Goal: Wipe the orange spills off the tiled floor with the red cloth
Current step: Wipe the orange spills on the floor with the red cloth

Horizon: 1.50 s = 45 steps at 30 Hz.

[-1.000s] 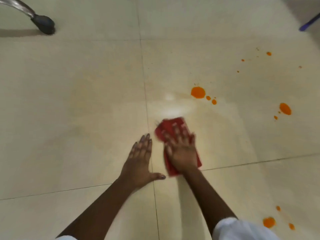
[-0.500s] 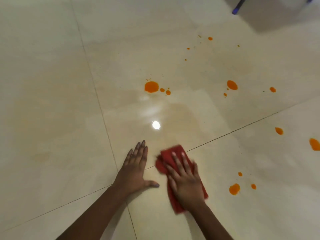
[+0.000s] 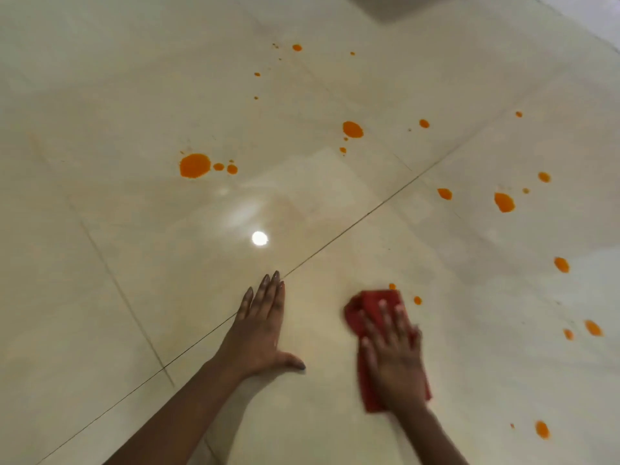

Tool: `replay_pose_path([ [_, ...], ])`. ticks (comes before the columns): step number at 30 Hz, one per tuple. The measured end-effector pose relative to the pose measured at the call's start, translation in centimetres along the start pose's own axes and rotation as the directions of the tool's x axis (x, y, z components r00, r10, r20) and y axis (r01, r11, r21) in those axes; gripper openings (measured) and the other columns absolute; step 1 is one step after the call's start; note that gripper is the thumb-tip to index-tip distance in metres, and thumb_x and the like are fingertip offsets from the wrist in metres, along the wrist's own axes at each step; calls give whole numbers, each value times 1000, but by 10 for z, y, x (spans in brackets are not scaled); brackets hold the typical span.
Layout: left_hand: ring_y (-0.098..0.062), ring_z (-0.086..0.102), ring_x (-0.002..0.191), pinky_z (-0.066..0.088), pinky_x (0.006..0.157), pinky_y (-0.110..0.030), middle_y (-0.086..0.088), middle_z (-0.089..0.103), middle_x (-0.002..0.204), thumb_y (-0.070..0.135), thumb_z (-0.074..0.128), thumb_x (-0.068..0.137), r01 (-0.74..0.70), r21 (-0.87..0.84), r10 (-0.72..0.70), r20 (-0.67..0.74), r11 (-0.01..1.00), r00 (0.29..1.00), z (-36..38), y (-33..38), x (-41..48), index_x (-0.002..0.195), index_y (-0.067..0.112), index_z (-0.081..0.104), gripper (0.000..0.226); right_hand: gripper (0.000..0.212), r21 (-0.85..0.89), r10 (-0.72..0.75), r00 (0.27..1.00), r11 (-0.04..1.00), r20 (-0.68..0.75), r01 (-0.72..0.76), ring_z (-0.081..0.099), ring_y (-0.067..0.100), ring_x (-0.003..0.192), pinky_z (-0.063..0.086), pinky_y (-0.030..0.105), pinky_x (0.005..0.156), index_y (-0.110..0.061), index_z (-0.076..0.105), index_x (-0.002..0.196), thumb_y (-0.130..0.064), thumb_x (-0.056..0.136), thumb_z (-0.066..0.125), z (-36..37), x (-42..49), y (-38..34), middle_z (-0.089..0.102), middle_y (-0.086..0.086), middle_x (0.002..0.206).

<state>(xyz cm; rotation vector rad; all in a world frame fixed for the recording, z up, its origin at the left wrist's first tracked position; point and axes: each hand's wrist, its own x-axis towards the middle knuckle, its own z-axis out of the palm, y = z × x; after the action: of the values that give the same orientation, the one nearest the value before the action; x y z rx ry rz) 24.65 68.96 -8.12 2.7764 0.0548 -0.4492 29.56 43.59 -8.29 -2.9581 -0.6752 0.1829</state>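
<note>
Our left hand (image 3: 260, 333) lies flat on the tiled floor (image 3: 117, 112) at lower centre, fingers (image 3: 268, 297) straight and together, thumb out to the right. Just right of it, our right hand (image 3: 392, 360), blurred, presses the red cloth (image 3: 372, 302) down with its digits spread. Two small orange drops (image 3: 417, 300) sit just past the cloth's upper right corner. The largest orange spill (image 3: 194, 165) lies at centre left, and more splashes (image 3: 503, 202) are scattered across the right half. A bright glare (image 3: 259, 238) shines at centre frame.

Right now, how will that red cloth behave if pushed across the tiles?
The red cloth looks soft and floppy: its left edge is bunched, so it may fold under. It probably slides easily on the glossy tiled floor.
</note>
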Motion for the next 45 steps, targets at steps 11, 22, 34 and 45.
replay_pose_path([
  [11, -16, -22, 140, -20, 108, -36, -10, -18, 154, 100, 26, 41, 35, 44, -34, -16, 998, 999, -2, 23, 40, 146, 7, -11, 145, 49, -19, -137, 990, 990, 8, 138, 25, 30, 140, 21, 54, 110, -38, 38, 137, -39, 89, 35, 6, 31, -23, 29, 2, 151],
  [22, -16, -10, 142, -13, 109, -36, -11, -3, 156, 101, 25, 45, 76, 15, -77, 68, 997, 995, -6, 26, 41, 147, 9, 0, 139, 50, 55, 82, 996, 995, 25, -83, 3, 29, 144, 9, 53, 113, -40, 25, 144, -40, 94, 24, -18, 159, 1, 11, 3, 157],
  [34, -22, 3, 142, -4, 110, -39, -13, 9, 156, 101, 24, 48, 104, 68, -109, 81, 992, 991, -4, 24, 41, 145, 3, 14, 138, 50, 84, 320, 947, 943, 26, -321, 2, 26, 144, 8, 53, 113, -41, 20, 145, -42, 95, 22, -29, 168, 61, 7, 2, 158],
  [45, -17, -37, 130, -12, 111, -42, -3, -41, 141, 102, 7, 18, 96, 78, -107, 157, 992, 982, -30, 51, 44, 139, 5, -28, 159, 50, 15, 217, 974, 976, -70, -217, 31, 31, 137, 26, 55, 104, -38, 39, 136, -41, 87, 30, -13, 13, 89, 35, 5, 148],
])
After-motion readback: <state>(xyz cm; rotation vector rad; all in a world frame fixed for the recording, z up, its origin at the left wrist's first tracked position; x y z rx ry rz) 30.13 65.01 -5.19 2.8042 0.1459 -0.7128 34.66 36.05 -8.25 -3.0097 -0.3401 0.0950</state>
